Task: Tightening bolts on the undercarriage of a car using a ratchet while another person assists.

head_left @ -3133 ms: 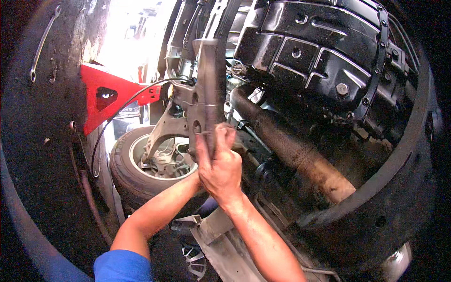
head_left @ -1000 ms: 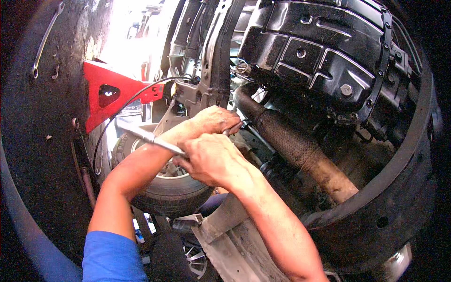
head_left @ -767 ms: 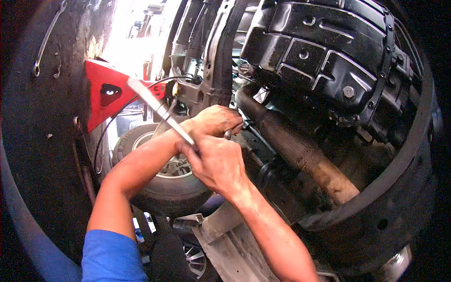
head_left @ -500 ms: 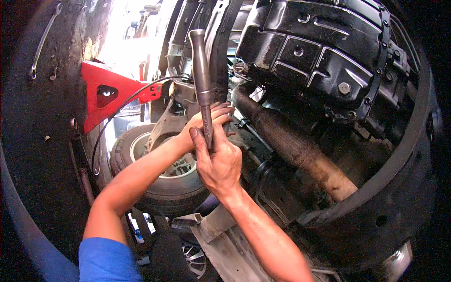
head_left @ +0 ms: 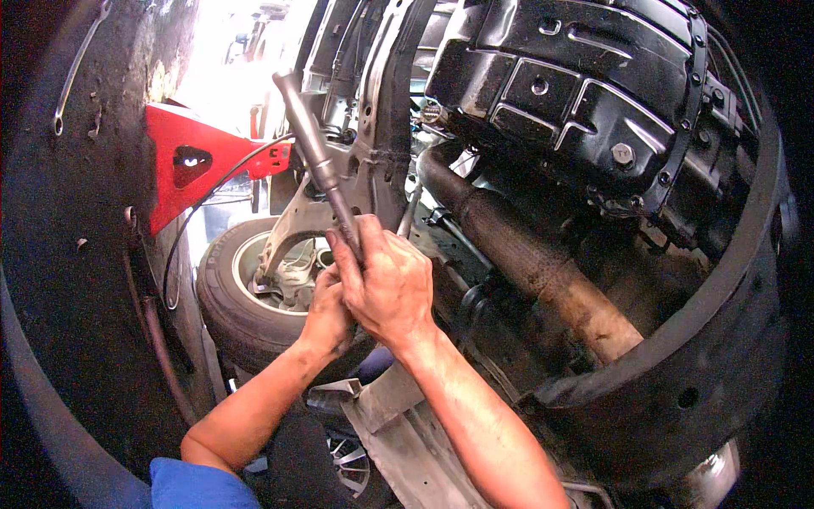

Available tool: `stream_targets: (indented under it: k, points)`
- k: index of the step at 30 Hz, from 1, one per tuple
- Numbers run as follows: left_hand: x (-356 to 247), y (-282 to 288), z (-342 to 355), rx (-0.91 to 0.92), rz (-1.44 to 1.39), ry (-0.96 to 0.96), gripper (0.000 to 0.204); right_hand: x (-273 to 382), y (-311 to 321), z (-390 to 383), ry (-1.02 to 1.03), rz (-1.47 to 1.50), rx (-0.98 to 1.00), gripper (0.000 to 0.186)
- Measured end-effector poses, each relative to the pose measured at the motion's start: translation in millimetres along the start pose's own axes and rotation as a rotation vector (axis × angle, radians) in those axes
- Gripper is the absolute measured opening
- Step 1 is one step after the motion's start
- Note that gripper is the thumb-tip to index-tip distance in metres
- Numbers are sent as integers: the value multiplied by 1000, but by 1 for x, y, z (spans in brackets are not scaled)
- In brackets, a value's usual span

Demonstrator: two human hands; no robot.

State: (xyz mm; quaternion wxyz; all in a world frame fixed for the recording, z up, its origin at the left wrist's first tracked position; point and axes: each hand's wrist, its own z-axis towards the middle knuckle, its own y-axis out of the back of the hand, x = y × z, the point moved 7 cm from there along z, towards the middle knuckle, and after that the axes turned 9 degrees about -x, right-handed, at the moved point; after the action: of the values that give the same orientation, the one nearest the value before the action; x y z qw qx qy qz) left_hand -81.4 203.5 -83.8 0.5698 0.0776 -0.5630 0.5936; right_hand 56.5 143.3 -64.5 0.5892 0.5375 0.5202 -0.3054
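Observation:
My right hand (head_left: 390,284) is closed around the thin shank of a grey metal ratchet handle (head_left: 309,140). Its thick round grip points up and to the left, past the suspension arm. My left hand (head_left: 329,312) presses in just left of and below the right one. Its fingers curl behind the right hand, so what they grip is hidden. A slim metal rod (head_left: 410,214) rises just beyond my right knuckles; whether it belongs to the tool, I cannot tell. Behind my hands are a wheel with its tyre (head_left: 242,327) and a metal suspension arm (head_left: 292,220).
The black ribbed oil pan (head_left: 585,93) hangs at upper right, with a rusty exhaust pipe (head_left: 517,246) below it. A red bracket (head_left: 191,165) with a dark cable (head_left: 216,187) juts from the left-hand post. A wrench (head_left: 75,72) hangs there. A curved dark rim (head_left: 661,356) borders the right side.
The ratchet handle has tilted from nearly upright toward the left. My left hand has come down from the suspension, beyond the tool, to beside my right hand.

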Motion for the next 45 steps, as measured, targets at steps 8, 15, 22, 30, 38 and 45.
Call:
stream_targets:
  k: [8, 15, 22, 30, 38, 45]
  points:
    - [71, -23, 68, 449, -274, 286, 44, 0, 3, -1, 74, -30, -40, 23]
    - [68, -96, 111, 407, -390, 569, 30, -15, 23, -8, -215, 97, -195, 23]
    - [55, -54, 121, 148, -42, 600, 19, -4, -22, -2, -179, 52, 282, 27]
    - [56, -68, 112, 92, -138, 595, 25, 7, -38, -16, 88, -149, 703, 25]
    - [64, -78, 120, 270, -429, 622, 22, -10, -6, -12, -215, 54, 72, 22]
    - [69, -98, 114, 255, -379, 685, 25, 11, -29, -8, 344, -278, 678, 20]
